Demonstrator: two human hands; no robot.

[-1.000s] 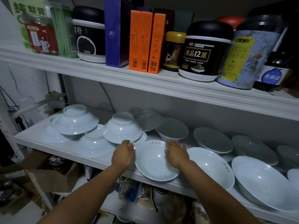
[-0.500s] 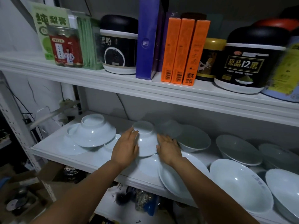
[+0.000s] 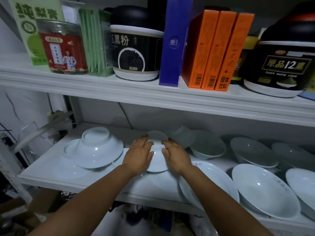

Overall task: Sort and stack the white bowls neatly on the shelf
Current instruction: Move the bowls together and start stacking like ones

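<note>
The upturned bowl sat foot-up near the front of the lower shelf, resting on the rim of a wider white bowl that lay directly beneath it. The left hand pressed against the upturned bowl's left flank and the right hand against its right flank, so that the bowl was clasped between the two palms. On each hand the fingers lay close together and nearly straight, following the slope of the bowl up toward its foot ring, while both thumbs pointed inward across the side nearest the person, a little apart from each other.

Left of the upturned bowl, a second inverted bowl leaned over a shallow dish. Just behind it to the right stood a blurred bowl, also inverted. Farther right of the upturned bowl, several upright bowls stood in two loose rows, some overlapping at the rims. Above the upturned bowl ran the upper shelf, which carried a black jar, a blue box and three orange boxes.
</note>
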